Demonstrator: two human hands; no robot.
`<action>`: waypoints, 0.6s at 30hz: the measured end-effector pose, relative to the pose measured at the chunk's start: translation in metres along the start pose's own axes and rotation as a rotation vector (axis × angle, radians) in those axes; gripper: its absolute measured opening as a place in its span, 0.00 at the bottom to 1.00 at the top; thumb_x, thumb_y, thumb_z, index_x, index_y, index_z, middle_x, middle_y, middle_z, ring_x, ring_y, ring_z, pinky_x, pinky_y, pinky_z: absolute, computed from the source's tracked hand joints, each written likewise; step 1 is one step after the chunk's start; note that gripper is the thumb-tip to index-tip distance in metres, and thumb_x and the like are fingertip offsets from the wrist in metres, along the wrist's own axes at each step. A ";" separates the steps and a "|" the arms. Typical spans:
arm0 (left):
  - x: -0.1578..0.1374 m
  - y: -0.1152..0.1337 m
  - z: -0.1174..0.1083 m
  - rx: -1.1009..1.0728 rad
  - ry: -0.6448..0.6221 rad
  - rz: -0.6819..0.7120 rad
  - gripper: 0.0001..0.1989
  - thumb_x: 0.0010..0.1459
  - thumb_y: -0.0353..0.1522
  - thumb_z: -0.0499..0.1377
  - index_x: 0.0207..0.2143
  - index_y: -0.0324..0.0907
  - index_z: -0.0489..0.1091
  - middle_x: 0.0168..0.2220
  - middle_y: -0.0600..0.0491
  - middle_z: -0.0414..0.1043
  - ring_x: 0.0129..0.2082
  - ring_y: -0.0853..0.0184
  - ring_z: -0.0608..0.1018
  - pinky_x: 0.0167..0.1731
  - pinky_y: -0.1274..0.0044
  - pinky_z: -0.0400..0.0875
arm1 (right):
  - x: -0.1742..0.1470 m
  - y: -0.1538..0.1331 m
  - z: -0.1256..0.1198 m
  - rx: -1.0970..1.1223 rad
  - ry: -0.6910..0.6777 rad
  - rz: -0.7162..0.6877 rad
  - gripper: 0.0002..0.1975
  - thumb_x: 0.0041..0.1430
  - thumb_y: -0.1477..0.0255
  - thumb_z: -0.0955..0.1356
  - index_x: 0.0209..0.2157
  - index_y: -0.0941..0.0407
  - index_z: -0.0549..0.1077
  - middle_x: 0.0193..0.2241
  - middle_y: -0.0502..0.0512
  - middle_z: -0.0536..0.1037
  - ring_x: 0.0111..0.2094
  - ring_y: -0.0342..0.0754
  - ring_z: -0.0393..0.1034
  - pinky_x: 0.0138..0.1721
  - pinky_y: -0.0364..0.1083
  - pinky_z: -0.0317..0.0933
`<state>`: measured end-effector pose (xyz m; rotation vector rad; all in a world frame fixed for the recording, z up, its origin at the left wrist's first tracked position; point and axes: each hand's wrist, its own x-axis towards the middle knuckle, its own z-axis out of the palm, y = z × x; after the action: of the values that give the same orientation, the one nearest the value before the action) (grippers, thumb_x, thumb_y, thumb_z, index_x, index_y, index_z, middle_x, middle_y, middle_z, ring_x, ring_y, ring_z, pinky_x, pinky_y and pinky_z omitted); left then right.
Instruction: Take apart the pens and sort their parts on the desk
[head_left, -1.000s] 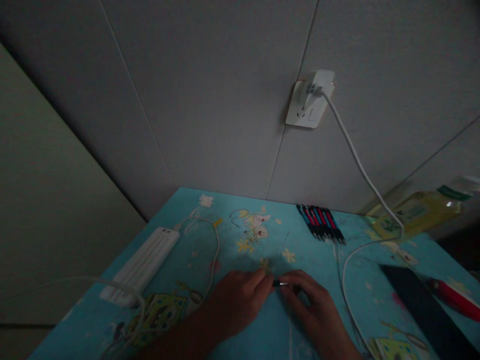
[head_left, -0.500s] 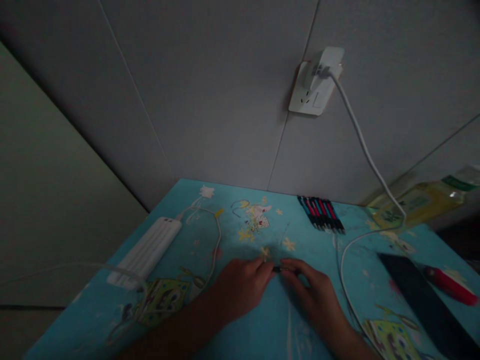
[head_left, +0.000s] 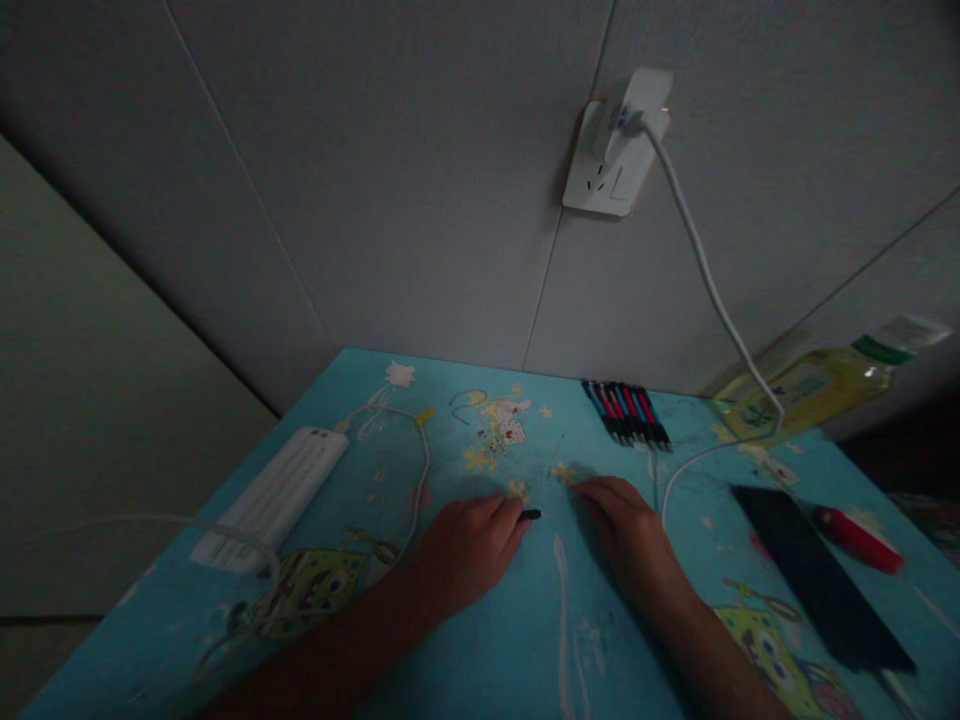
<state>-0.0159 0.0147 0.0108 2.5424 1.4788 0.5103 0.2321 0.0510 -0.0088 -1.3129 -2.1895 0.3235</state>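
Head view: along the left edge of the surface (head_left: 495,655), which is blue with cartoon prints, lies a white power strip (head_left: 277,495). A thin white cord (head_left: 427,458) runs from its far end and bends back toward me, passing behind my left hand (head_left: 472,545). That hand is over the middle of the surface, its grip clamped on a short black rod (head_left: 531,515), with thumb and fingers pressed together around it. The rod's free end pokes out toward the right and has a pale tip; the rest is hidden in my fingers. On the wall past the back edge is a socket (head_left: 592,190) with a white charger (head_left: 637,100) plugged into it. Below, near the back edge, a row of pens (head_left: 626,415) lies side by side, dark with red and blue parts, tips toward me. Nearer is my right hand (head_left: 626,535), apart from the rod, fingers curled down; in this dim light I cannot tell whether its grip is closed. A charging cable (head_left: 703,264) drops from the charger past a bottle of yellow liquid (head_left: 817,390) by the back right corner. Toward the right edge lie a dark flat strip (head_left: 821,580) and, just beside it, a red object (head_left: 859,540).
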 end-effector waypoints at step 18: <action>-0.002 0.001 0.002 0.028 0.022 0.078 0.11 0.70 0.35 0.50 0.40 0.42 0.69 0.32 0.52 0.73 0.33 0.63 0.77 0.33 0.71 0.74 | 0.003 0.002 0.003 -0.110 0.012 0.012 0.13 0.66 0.73 0.64 0.50 0.54 0.74 0.44 0.59 0.77 0.46 0.55 0.71 0.50 0.57 0.67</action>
<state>-0.0152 0.0120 0.0090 2.6328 1.4078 0.5335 0.2309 0.0553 -0.0114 -1.3838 -2.2175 0.2026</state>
